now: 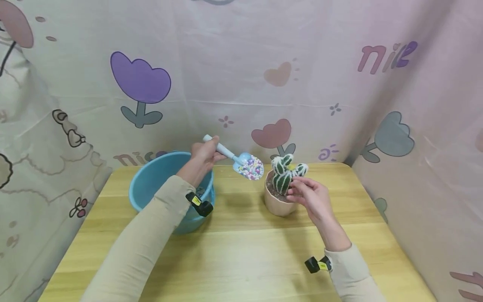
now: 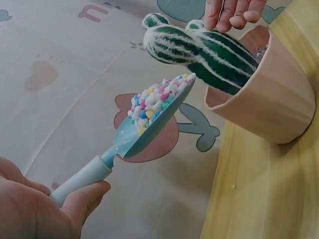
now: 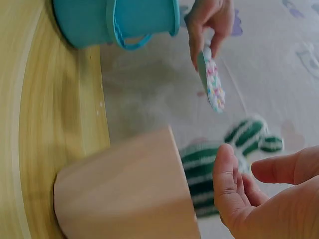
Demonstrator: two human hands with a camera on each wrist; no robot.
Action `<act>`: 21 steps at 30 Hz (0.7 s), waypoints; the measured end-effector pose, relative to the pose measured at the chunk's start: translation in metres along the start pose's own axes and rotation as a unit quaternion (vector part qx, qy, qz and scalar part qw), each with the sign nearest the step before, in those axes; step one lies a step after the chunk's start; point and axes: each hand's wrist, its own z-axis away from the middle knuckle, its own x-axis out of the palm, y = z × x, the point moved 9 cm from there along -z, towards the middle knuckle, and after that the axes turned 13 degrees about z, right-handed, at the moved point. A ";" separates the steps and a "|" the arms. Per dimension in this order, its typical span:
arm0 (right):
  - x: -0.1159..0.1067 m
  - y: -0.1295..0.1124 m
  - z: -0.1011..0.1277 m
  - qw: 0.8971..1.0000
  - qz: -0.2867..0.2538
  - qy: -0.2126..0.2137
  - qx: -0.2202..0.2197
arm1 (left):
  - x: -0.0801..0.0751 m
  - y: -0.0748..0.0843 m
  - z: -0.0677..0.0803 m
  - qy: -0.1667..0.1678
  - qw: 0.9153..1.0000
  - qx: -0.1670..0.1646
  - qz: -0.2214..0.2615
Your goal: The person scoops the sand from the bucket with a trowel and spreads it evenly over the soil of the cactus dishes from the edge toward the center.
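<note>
My left hand (image 1: 202, 156) grips the white handle of a small light-blue trowel (image 1: 225, 151), held above the table between bucket and pot. Heaped on its blade are small multicoloured pebbles (image 2: 157, 102), white, pink, yellow and blue. To the right stands a pale pink pot (image 1: 277, 204) with brown soil and a green cactus with white fuzzy stripes (image 1: 281, 183). My right hand (image 1: 314, 199) is at the cactus's right side, fingers bent loosely and fingertips right at the stem. In the right wrist view, a gap shows between thumb and fingers (image 3: 230, 186).
A blue bucket (image 1: 145, 184) stands at the left, partly hidden behind my left forearm, with some dark material inside. The wooden table (image 1: 241, 260) meets a patterned cloth (image 1: 226, 75) at its back and sides. A few tiny specks lie near the table's back edge.
</note>
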 end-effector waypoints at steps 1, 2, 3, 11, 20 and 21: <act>-0.005 0.002 -0.001 1.000 -0.001 0.007 0.002 | 0.001 -0.001 -0.001 0.000 1.000 0.000 -0.001; -0.011 0.003 -0.002 1.000 -0.001 0.016 0.004 | 0.003 -0.003 -0.001 -0.002 1.000 -0.001 0.000; -0.015 0.005 -0.003 1.000 -0.001 0.025 0.008 | 0.004 -0.004 -0.001 -0.004 1.000 -0.002 0.001; -0.038 0.012 -0.012 0.998 0.019 0.064 0.017 | 0.008 -0.014 -0.004 -0.004 1.000 -0.007 -0.009; -0.055 0.018 -0.020 0.990 0.062 0.128 -0.008 | 0.016 -0.023 -0.003 -0.012 1.000 -0.007 -0.001; -0.057 0.019 -0.022 0.988 0.071 0.137 -0.012 | 0.017 -0.024 -0.003 -0.012 1.000 -0.008 0.000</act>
